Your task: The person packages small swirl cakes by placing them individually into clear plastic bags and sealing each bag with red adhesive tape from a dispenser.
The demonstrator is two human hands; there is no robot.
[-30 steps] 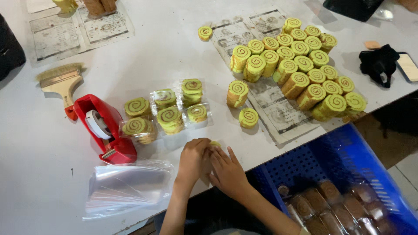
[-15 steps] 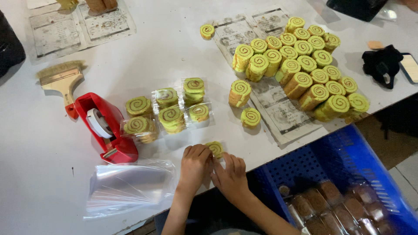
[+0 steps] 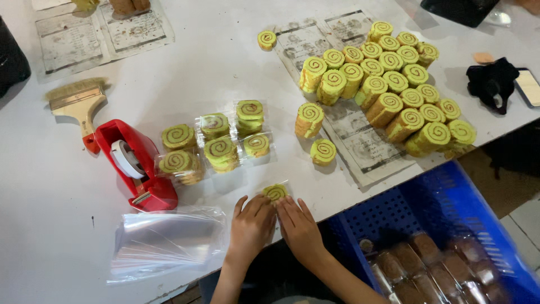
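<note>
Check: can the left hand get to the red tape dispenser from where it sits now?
Probably yes. The left hand lies flat by the swirl cake slice, and the red tape dispenser stands to its left with only bare table between; the clear bags lie nearer the edge.

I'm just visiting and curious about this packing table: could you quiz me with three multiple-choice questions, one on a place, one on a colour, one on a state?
1. Where is the red plastic tape dispenser?
A right of the blue crate
B left of the wrapped rolls
C on the newspaper

2. What colour is the perforated plastic crate?
A blue
B green
C white

3. The left hand and right hand are
A raised
B flat at a small wrapped green swirl cake slice
C gripping the brush

Answers: B, it sits beside the wrapped packs; A, its wall is blue; B, fingertips meet the slice.
</note>
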